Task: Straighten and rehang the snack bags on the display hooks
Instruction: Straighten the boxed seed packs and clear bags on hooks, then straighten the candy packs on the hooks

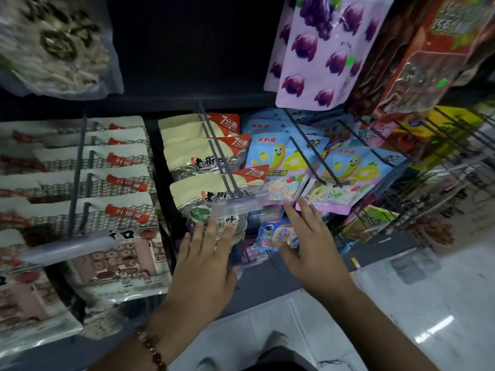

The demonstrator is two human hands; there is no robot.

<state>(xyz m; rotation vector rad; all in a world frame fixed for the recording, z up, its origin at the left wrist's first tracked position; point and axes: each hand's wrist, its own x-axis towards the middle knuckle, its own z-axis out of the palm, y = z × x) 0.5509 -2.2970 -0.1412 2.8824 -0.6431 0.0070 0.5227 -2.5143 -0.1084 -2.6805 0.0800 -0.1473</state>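
Below the hooks, the left hand [203, 253] lies flat with straight fingers against the front cream snack bag [211, 207], and the right hand [308, 242], fingers spread, touches the lower edge of a blue marshmallow bag [278, 167]. Both bags hang on dark display hooks [222, 162]. Beige bags [115, 188] hang in rows further left.
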